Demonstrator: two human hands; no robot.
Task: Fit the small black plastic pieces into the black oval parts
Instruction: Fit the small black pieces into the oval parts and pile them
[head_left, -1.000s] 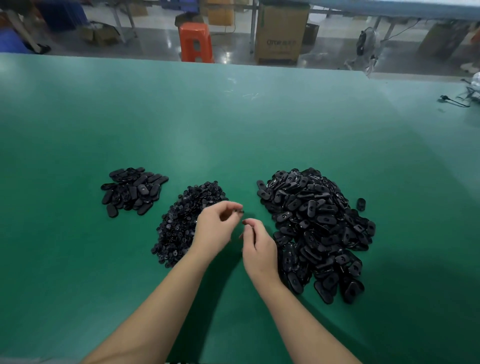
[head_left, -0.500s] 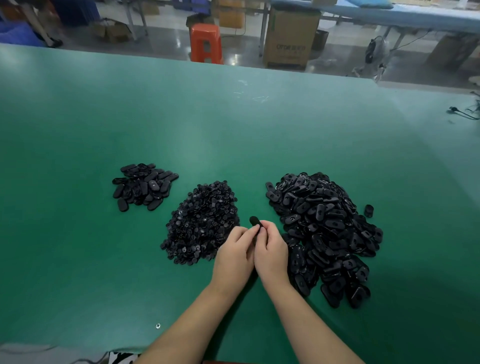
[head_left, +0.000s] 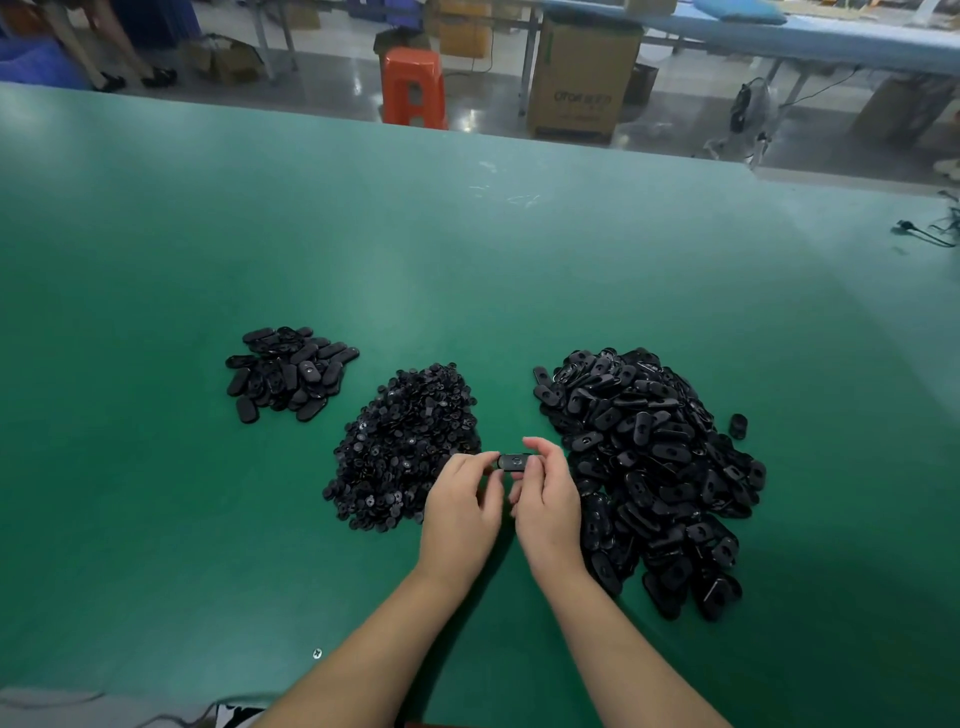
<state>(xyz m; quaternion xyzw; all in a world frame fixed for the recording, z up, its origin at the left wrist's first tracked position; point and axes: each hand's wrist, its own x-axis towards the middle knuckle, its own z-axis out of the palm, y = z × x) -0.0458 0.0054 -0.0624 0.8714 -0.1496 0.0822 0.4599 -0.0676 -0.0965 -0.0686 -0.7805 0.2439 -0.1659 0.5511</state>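
Two bare forearms enter from bottom edge, no sleeves visible up to frame edge. Left hand (head_left: 460, 512) and right hand (head_left: 550, 506): no gloves, no rings, no watch or bands at wrists. Fingers short, rounded tips; nails too small to judge. Below left forearm, at bottom edge, small patch of black-and-white patterned fabric (head_left: 234, 716); whether it is worn clothing cannot tell
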